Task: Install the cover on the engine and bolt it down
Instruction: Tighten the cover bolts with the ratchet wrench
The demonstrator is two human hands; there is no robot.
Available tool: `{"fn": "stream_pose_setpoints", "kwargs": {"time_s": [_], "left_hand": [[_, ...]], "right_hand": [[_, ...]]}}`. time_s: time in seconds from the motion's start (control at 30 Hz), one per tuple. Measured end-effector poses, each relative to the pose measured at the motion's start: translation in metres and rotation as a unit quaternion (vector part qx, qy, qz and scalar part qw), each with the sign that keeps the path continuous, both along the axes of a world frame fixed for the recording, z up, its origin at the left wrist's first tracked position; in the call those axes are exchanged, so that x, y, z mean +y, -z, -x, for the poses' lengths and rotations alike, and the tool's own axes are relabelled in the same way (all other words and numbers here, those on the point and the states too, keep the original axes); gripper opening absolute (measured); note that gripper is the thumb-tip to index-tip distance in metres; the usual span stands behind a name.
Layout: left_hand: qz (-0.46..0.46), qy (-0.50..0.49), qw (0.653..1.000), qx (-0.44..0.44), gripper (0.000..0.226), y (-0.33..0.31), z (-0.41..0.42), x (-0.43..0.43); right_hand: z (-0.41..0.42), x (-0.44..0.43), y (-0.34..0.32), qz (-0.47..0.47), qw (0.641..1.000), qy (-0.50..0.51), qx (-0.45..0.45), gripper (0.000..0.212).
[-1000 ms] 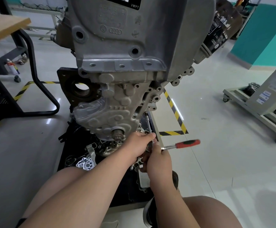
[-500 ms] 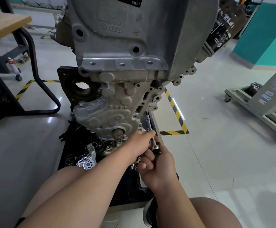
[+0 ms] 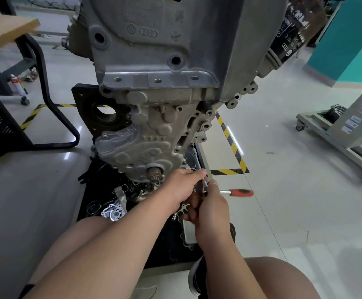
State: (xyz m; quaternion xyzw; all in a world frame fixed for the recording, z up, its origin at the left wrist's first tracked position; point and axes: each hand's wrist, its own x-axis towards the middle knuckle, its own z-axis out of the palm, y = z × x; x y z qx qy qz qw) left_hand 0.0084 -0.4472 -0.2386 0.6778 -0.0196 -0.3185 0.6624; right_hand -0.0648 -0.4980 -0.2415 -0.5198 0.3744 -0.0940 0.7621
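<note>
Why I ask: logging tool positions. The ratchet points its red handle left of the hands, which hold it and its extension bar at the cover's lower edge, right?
No. The head view shows the ratchet pointing its red handle right of the hands. The left hand and right hand do hold it and its extension bar at the lower edge of the cover.
</note>
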Motion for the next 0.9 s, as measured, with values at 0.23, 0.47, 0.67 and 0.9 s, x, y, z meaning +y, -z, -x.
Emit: {"fn": "stream_pose_setpoints", "kwargs": {"time_s": [0.23,0.47,0.67,0.9], "left_hand": [[-0.012,-0.029,0.999,-0.014,0.027,-0.001,0.0,-0.002],[-0.012,0.014,1.0,0.01,0.032,-0.006,0.002,0.0],[0.001,0.01,1.0,0.011,0.032,-0.004,0.002,0.001],[-0.024,-0.005,1.0,-0.015,0.03,-0.001,0.001,0.004]], "right_hand": [[0.004,-0.007,0.008,0.432,0.894,-0.093,0.072,0.025],[0.001,-0.007,-0.006,-0.128,0.99,-0.019,-0.048,0.039],[0.005,-0.007,-0.011,-0.379,0.919,-0.028,-0.104,0.044],[0.004,-0.002,-0.01,-0.431,0.896,-0.02,-0.103,0.045]]}}
